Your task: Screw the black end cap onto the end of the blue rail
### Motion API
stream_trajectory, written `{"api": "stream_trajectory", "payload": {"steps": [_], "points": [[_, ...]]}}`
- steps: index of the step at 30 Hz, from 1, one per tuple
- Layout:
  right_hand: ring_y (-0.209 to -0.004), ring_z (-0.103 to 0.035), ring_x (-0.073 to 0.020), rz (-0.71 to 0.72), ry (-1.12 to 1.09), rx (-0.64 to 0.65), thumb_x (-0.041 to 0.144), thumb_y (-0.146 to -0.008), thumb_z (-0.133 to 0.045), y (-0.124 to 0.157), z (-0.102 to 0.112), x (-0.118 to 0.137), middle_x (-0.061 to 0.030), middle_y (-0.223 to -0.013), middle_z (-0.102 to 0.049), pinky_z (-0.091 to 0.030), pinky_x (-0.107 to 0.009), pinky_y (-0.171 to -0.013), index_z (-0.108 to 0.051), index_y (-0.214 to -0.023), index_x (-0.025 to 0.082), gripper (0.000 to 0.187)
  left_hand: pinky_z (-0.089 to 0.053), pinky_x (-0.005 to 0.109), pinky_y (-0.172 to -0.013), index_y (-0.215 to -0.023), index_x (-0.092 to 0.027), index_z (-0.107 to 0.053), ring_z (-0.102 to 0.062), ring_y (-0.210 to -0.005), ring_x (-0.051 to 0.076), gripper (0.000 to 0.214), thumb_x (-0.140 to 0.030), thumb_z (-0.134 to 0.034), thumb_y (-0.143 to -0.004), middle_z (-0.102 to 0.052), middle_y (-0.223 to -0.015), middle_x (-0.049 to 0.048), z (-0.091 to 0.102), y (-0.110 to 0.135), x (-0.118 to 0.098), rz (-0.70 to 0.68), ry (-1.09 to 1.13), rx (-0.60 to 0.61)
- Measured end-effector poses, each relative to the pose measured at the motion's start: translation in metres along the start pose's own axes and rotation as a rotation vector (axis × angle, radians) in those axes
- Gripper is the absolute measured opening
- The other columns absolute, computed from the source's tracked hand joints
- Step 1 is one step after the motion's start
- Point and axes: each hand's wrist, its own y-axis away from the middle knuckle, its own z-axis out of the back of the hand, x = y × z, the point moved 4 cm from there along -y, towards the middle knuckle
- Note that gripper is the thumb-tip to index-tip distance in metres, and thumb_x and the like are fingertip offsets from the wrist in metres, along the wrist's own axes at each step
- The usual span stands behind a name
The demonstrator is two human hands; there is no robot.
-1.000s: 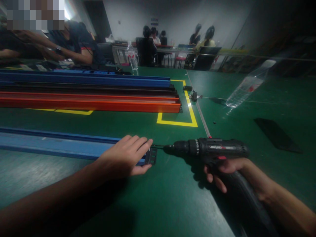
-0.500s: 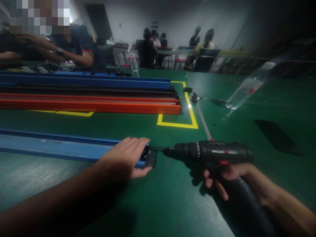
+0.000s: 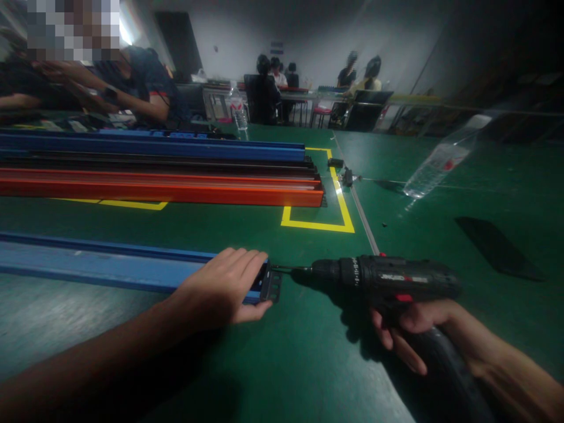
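The left hand (image 3: 224, 284) is clasping a blue rail (image 3: 110, 267) at near left on the tabletop (image 3: 308, 364) while the right hand (image 3: 434, 315) is gripping a drill (image 3: 405, 276), ideally keeping the bit (image 3: 291, 268) square to the end cap (image 3: 265, 283).

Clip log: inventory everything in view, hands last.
table: 1, green, foreground
near rail: 1, blue, front left
end bracket: 1, black, rail's right end
drill: 1, black-red, front right
far rails: several, blue, black, orange, behind
tape: several, yellow, by far rails
bottles: 2, clear, right and back
panel: 1, dark, right
small parts: several, dark, beyond drill
chairs: several, dark, background
people: several, mixed clothing, far side
left hand: 1, bare, on near rail
right hand: 1, bare, gripping drill
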Motion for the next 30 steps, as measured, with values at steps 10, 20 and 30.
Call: {"api": "stream_trajectory", "payload": {"steps": [10, 20, 30], "points": [[-0.066, -0.072, -0.0148, 0.028, 0.063, 0.080, 0.022, -0.076, -0.055, -0.0011, -0.0075, 0.0070, -0.0179, -0.102, -0.076, -0.052, -0.027, -0.067, -0.070, -0.110, 0.006, 0.041, -0.053, 0.048, -0.086, -0.126, 0.001, -0.057, -0.062, -0.100, 0.033, 0.062, -0.050, -0.057, -0.089, -0.064, -0.114, 0.0224, 0.0027, -0.0018, -0.0021, -0.011, -0.035, -0.007], [-0.061, -0.071, -0.0134, 0.000, 0.040, 0.105, 0.022, -0.079, -0.055, -0.0012, -0.0029, 0.0063, -0.0142, -0.091, -0.076, -0.051, -0.023, -0.059, -0.071, -0.102, 0.007, 0.032, -0.052, 0.047, -0.087, -0.127, 0.001, -0.056, -0.062, -0.102, 0.033, 0.062, -0.051, -0.053, -0.092, -0.065, -0.115, 0.0223, 0.0017, -0.0006, -0.0018, -0.021, -0.034, -0.004], [-0.054, -0.068, -0.0110, -0.027, -0.020, 0.032, 0.020, -0.077, -0.061, 0.0001, -0.0002, 0.0026, -0.0095, -0.079, -0.073, -0.054, -0.020, -0.056, -0.073, -0.097, 0.008, 0.026, -0.052, 0.049, -0.086, -0.128, 0.002, -0.055, -0.062, -0.103, 0.034, 0.063, -0.050, -0.053, -0.092, -0.064, -0.116, 0.0241, 0.0027, -0.0008, -0.0024, -0.023, -0.029, 0.008]]}}
